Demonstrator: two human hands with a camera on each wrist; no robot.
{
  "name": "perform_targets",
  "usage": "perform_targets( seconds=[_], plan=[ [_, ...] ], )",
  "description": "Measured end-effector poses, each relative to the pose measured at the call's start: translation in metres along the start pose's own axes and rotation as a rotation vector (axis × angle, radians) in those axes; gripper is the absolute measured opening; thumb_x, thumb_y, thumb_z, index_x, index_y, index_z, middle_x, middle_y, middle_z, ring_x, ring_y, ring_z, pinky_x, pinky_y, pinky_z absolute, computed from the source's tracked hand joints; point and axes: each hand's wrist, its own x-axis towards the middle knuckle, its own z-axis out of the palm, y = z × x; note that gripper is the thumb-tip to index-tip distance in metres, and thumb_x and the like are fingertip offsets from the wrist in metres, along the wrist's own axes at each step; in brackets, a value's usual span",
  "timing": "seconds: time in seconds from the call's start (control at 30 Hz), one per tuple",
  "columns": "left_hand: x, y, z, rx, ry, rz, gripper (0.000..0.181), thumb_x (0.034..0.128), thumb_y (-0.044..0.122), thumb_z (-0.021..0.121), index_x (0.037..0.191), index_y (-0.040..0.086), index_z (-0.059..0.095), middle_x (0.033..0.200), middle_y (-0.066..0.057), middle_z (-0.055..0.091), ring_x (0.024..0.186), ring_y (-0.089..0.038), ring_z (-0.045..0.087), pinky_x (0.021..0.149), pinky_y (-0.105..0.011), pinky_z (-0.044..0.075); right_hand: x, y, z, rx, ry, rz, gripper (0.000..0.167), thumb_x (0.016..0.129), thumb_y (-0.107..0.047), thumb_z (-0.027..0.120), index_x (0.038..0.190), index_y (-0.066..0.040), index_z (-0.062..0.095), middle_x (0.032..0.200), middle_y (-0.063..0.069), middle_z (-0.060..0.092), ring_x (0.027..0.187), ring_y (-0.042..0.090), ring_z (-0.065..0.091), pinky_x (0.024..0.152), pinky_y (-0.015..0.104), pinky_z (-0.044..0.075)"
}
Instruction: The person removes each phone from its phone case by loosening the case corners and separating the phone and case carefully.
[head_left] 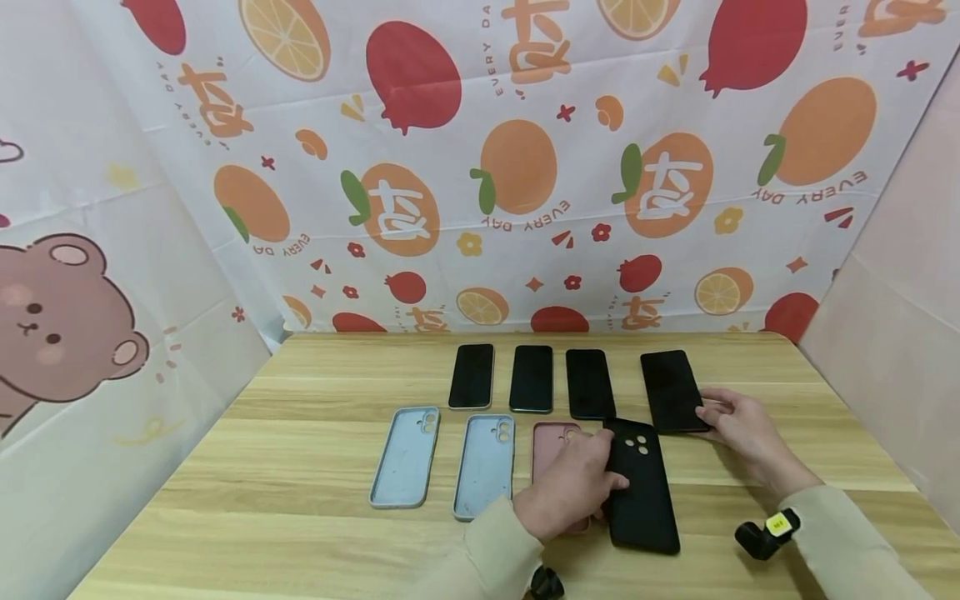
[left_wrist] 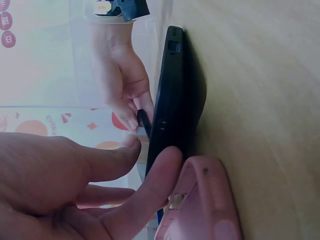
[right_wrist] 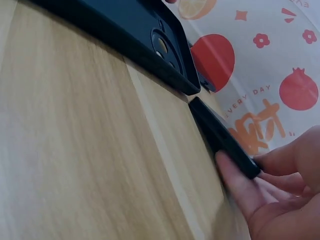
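Note:
My left hand [head_left: 573, 483] grips the left edge of a black phone case [head_left: 645, 508], with the thumb over its inner side. In the left wrist view this case [left_wrist: 172, 95] stands tilted on its edge side, a finger against its back. The right hand [head_left: 746, 433] pinches the lower right corner of a black phone [head_left: 670, 390], thumb on top and fingers beneath. That phone [right_wrist: 225, 137] is tilted up from the table in the right wrist view. A pink phone case [head_left: 551, 442] lies partly hidden under my left hand.
Two light blue phone cases [head_left: 405, 458] lie to the left on the wooden table [head_left: 285, 467]. Three dark phones [head_left: 532, 379] lie in a row behind the cases. A fruit-print cloth [head_left: 517, 267] hangs along the table's back edge.

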Motion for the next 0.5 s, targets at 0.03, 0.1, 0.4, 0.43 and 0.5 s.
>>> perform_targets(
  seconds=[0.03, 0.1, 0.4, 0.43, 0.5],
  plan=[
    [0.0, 0.0, 0.0, 0.02, 0.003, 0.001, 0.048, 0.0886, 0.021, 0.074, 0.128, 0.002, 0.056, 0.095, -0.012, 0.072, 0.039, -0.001, 0.053, 0.048, -0.011, 0.047, 0.0, -0.001, 0.0, -0.047, 0.011, -0.01, 0.049, 0.102, -0.009, 0.049, 0.144, 0.012, 0.038, 0.128, 0.032, 0.057, 0.093, 0.002, 0.058, 0.074, 0.02, 0.056],
    [0.001, -0.001, -0.001, 0.088, 0.022, 0.016, 0.045, 0.0882, 0.024, 0.075, 0.125, 0.002, 0.058, 0.091, -0.01, 0.072, 0.049, -0.002, 0.057, 0.055, -0.012, 0.049, 0.0, -0.003, 0.001, -0.12, 0.03, -0.035, 0.047, 0.1, -0.01, 0.051, 0.141, 0.012, 0.043, 0.124, 0.03, 0.059, 0.092, 0.008, 0.058, 0.071, 0.02, 0.054],
    [-0.002, -0.003, -0.009, 0.185, 0.093, 0.119, 0.023, 0.0898, 0.019, 0.074, 0.104, 0.003, 0.064, 0.077, -0.004, 0.069, 0.059, -0.003, 0.054, 0.053, -0.012, 0.042, -0.005, -0.011, 0.003, -0.213, 0.037, -0.046, 0.046, 0.098, -0.009, 0.05, 0.138, 0.013, 0.044, 0.126, 0.036, 0.056, 0.099, 0.029, 0.061, 0.066, 0.023, 0.05],
    [-0.002, -0.003, -0.011, 0.177, 0.095, 0.134, 0.022, 0.0902, 0.018, 0.073, 0.103, 0.003, 0.064, 0.073, -0.003, 0.068, 0.055, -0.001, 0.053, 0.051, -0.011, 0.041, -0.005, -0.012, 0.003, -0.204, 0.035, -0.044, 0.046, 0.099, -0.009, 0.048, 0.138, 0.014, 0.043, 0.128, 0.037, 0.055, 0.101, 0.031, 0.06, 0.067, 0.023, 0.05],
    [-0.002, -0.004, -0.014, 0.162, 0.099, 0.144, 0.024, 0.0906, 0.018, 0.073, 0.105, 0.001, 0.064, 0.068, -0.001, 0.065, 0.052, 0.001, 0.051, 0.05, -0.01, 0.04, -0.007, -0.014, 0.002, -0.195, 0.034, -0.046, 0.046, 0.1, -0.009, 0.045, 0.139, 0.014, 0.041, 0.131, 0.037, 0.052, 0.105, 0.034, 0.059, 0.069, 0.022, 0.05]
  ],
)
